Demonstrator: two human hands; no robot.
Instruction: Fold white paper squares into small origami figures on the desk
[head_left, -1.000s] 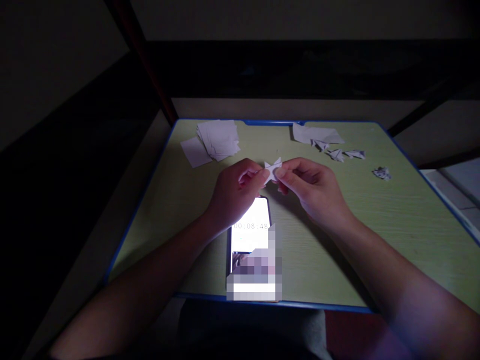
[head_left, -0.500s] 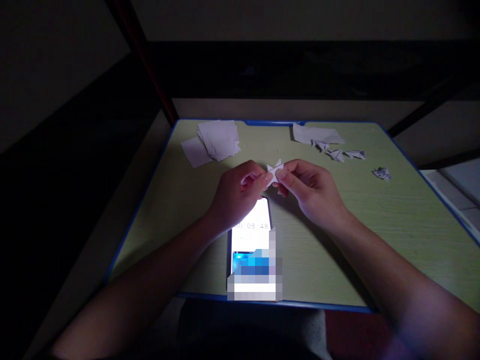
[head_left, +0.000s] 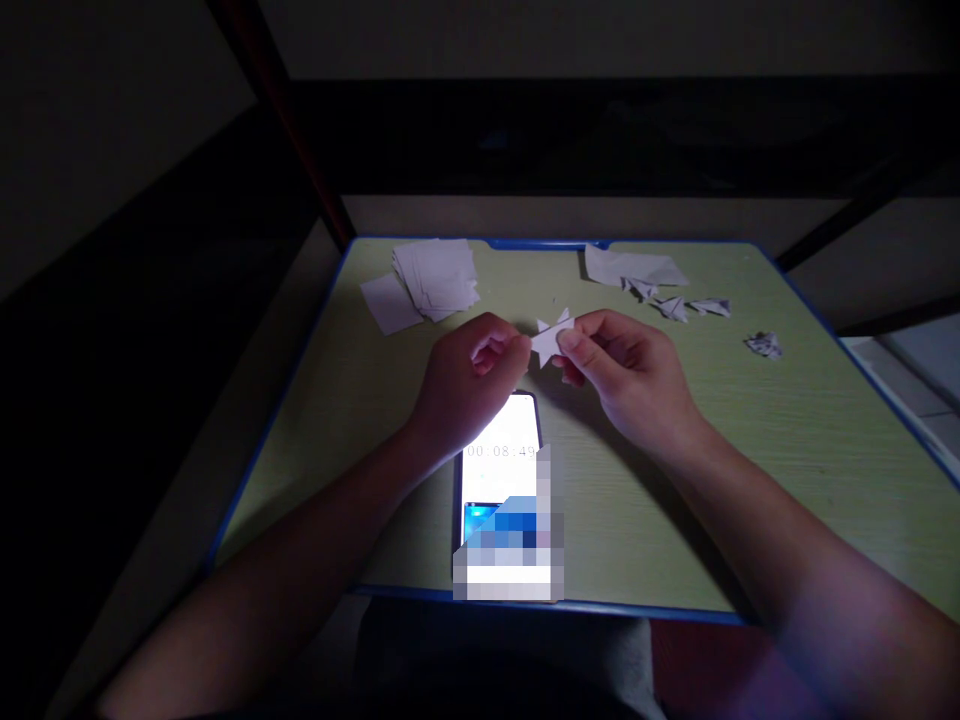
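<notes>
A small white piece of folded paper [head_left: 546,343] with several pointed corners is held up between my hands, above the middle of the table. My right hand [head_left: 637,375] pinches its right side, thumb on the near face and fingers behind. At its left point, the thumb and forefinger of my left hand [head_left: 469,385] are closed on the tip. Below my left hand lies a lit phone [head_left: 499,480] showing a timer, its lower part blurred out and its upper left edge covered by that hand.
A stack of white paper squares [head_left: 439,275] lies at the back left of the green table [head_left: 622,520]. At the back right are a flat paper sheet [head_left: 641,266], several folded paper pieces [head_left: 671,308] and a crumpled one [head_left: 763,345].
My left thumb and fingers have slid left to the paper's left point, so more of its face shows. My right hand keeps its pinch, shifted slightly right. The timer has advanced one second.
</notes>
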